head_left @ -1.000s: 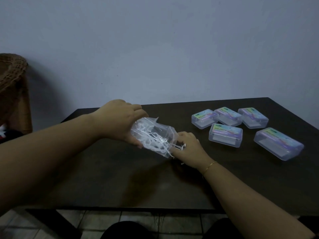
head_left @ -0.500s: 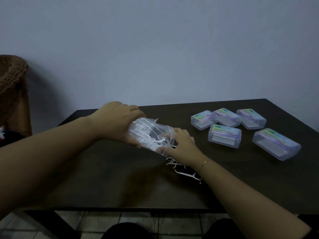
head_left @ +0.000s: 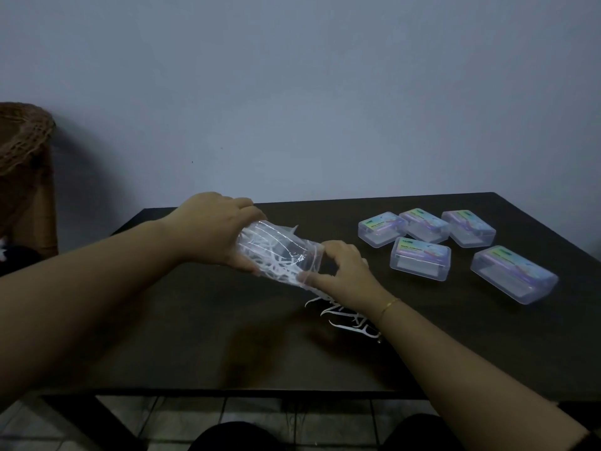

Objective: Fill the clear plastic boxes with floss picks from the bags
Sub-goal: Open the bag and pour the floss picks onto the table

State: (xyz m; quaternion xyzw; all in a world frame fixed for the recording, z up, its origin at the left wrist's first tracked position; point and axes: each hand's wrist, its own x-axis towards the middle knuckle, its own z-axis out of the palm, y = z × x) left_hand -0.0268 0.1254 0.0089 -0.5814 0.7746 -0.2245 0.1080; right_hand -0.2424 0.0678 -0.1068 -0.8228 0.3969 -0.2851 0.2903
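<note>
The 5 clear rectangular plastic boxes (head_left: 420, 258) with rounded corners each carry a pastel label in green, blue and purple on the lid, but the print is too small and dim to read (only a dark line of lettering shows on the nearest ones). They sit shut on the right part of the dark matte table (head_left: 201, 346), 3 in a back row, 1 in front of them and a larger-looking 1 (head_left: 514, 274) nearest the right edge. Over the table's middle, the crinkly transparent plastic bag (head_left: 276, 255) lies tilted, its mouth lower and to the right, with a tangle of thin white floss picks inside. The left hand (head_left: 214, 229) grips the bag's closed end, fingers curled over the top and thumb beneath. The right hand (head_left: 341, 271) pinches the bag's open rim with curled fingers and thumb. Several loose white floss picks (head_left: 344, 320) lie scattered on the table just under the right wrist, which wears a thin gold bracelet (head_left: 388, 305). A brown woven wicker chair (head_left: 26, 151) stands at the far left against the plain pale wall (head_left: 325, 92).
</note>
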